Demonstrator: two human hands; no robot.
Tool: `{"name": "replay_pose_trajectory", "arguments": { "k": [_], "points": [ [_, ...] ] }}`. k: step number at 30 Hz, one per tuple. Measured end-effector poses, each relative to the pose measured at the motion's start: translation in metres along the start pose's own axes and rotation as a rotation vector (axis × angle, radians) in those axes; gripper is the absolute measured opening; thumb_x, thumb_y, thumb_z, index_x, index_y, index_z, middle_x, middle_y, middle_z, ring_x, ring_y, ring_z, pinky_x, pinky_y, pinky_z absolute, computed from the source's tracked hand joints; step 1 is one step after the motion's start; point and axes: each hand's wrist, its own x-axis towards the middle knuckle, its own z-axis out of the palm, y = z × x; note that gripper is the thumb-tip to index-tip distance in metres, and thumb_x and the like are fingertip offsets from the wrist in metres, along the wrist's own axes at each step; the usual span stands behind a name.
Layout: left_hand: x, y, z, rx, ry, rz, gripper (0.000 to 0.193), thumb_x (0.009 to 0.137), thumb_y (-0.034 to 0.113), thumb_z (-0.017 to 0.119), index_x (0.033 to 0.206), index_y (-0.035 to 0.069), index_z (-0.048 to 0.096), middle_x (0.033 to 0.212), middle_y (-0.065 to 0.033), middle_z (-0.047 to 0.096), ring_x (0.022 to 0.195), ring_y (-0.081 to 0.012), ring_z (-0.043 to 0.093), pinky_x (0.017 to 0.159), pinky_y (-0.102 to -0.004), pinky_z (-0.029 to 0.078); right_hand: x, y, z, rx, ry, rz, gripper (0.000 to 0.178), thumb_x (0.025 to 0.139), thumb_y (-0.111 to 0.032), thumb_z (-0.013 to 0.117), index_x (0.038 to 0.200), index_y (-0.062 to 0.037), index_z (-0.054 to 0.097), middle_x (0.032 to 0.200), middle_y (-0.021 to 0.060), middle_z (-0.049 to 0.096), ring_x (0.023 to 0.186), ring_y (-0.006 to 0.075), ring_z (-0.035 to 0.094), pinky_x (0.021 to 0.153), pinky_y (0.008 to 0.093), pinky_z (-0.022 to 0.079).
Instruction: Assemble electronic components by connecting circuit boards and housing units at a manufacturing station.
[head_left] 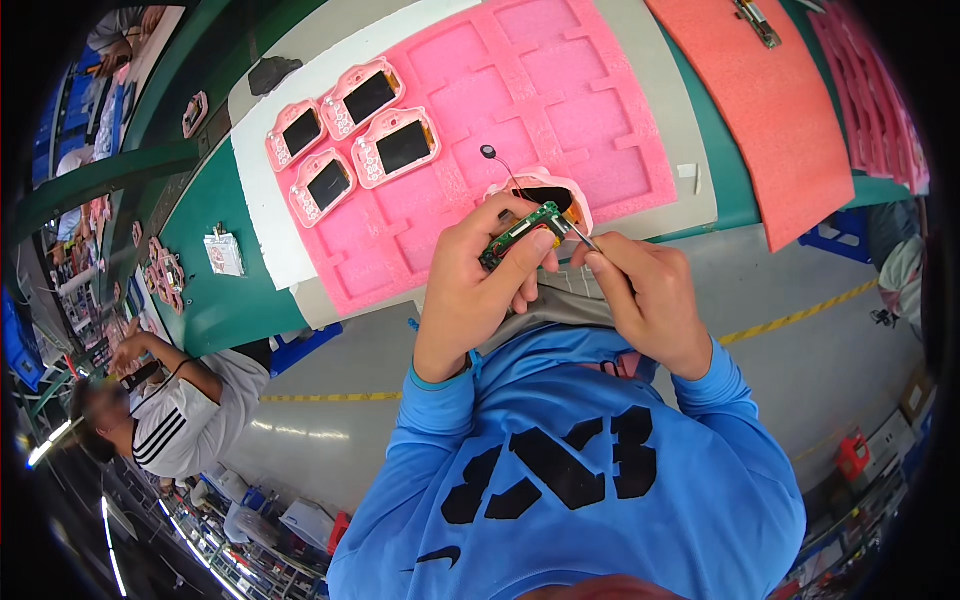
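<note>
Head view: tool work seems the step; left hand [470, 282] pinches a circuit board [518, 236], right hand [655, 295] grips a slim tool [582, 238]; next calls for steadiness.

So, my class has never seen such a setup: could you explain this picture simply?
There is no machine here: a person works bare-handed. The one picture comes from a wide camera worn on the head, looking down, so straight edges bend. The left hand holds a green circuit board; the right hand holds a thin tool, its tip by the board's end. On the green table, a pink foam tray holds four pink cases with dark screens; a fifth case is partly hidden behind the hands.
</note>
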Motion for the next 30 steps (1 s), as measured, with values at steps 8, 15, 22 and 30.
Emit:
{"name": "replay_pose_trajectory", "arguments": {
  "k": [8, 15, 22, 30],
  "points": [
    [0.000, -0.002, -0.001, 0.026, -0.009, 0.015, 0.009, 0.104, 0.005, 0.065, 0.111, 0.000, 0.065, 0.083, -0.0107, 0.073, 0.055, -0.0094, 0.057, 0.048, -0.0208, 0.045, -0.001, -0.003, -0.004, 0.115, -0.072, 0.079, 0.011, 0.103, -0.003, 0.065, 0.099, -0.0002, 0.075, 0.064, 0.0074, 0.057, 0.051, 0.0204, 0.047, 0.053, 0.0339, 0.039],
    [0.000, 0.000, -0.001, 0.024, -0.022, 0.017, 0.009, 0.104, 0.006, 0.066, 0.111, 0.000, 0.066, 0.082, -0.0104, 0.073, 0.055, -0.0091, 0.057, 0.049, -0.0206, 0.045, -0.002, -0.002, -0.006, 0.119, -0.088, 0.103, 0.012, 0.103, -0.003, 0.065, 0.100, -0.0002, 0.076, 0.063, 0.0069, 0.056, 0.051, 0.0195, 0.046, 0.053, 0.0331, 0.039],
    [0.000, -0.001, 0.003, 0.097, 0.041, 0.026, 0.008, 0.101, 0.004, 0.069, 0.109, 0.001, 0.067, 0.077, -0.0087, 0.072, 0.055, -0.0089, 0.057, 0.049, -0.0205, 0.045, -0.003, -0.002, -0.002, 0.068, -0.066, 0.056, 0.014, 0.104, -0.005, 0.064, 0.101, -0.0006, 0.077, 0.062, 0.0063, 0.055, 0.051, 0.0196, 0.047, 0.053, 0.0333, 0.039],
    [0.004, -0.003, 0.011, 0.198, 0.088, 0.136, 0.015, 0.099, 0.003, 0.071, 0.114, 0.001, 0.071, 0.077, -0.0087, 0.074, 0.056, -0.0092, 0.058, 0.050, -0.0199, 0.045, -0.003, -0.010, -0.015, 0.098, -0.124, 0.096, 0.015, 0.104, -0.005, 0.063, 0.109, 0.0002, 0.076, 0.063, 0.0048, 0.057, 0.052, 0.0192, 0.048, 0.054, 0.0324, 0.040]
  ]
}}
